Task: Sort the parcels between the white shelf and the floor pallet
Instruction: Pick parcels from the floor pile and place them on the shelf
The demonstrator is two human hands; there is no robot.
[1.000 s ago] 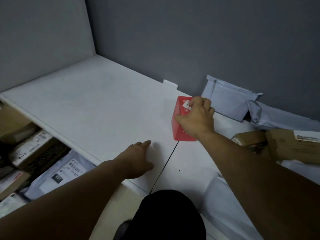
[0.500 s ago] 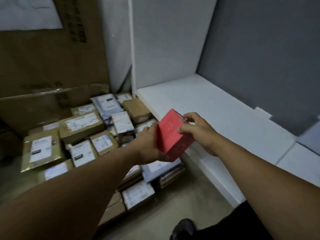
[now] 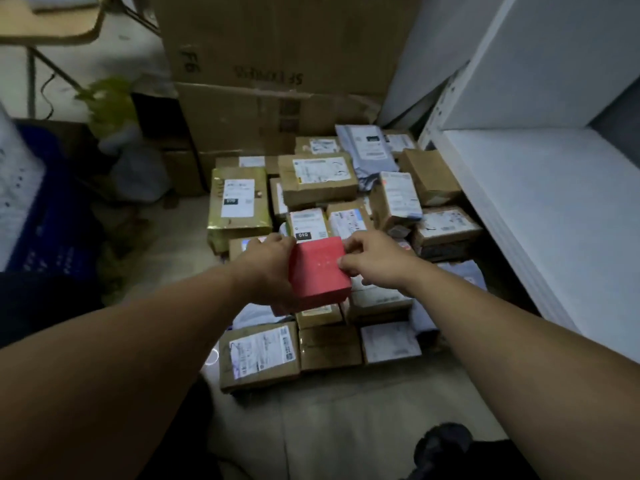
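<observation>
**Red box held in both hands above the floor parcels**

I see the red box point(image 3: 318, 271) up in the air between my two hands, over the near part of the heap of parcels point(image 3: 318, 181) on the floor. My left hand point(image 3: 266, 268) grips its left side, fingers curled round the far edge and underneath. My right hand point(image 3: 370, 261) pinches the box's right edge between thumb and fingers.

The white shelf point(image 3: 554, 209) runs along the right, just beside the heap. A gold-wrapped parcel point(image 3: 239, 206) lies at the heap's left edge. Behind the heap stand large cardboard cartons point(image 3: 284, 39), and a blue crate point(image 3: 45, 209) sits far left. A dark shoe point(image 3: 443, 441) shows at the bottom.
</observation>
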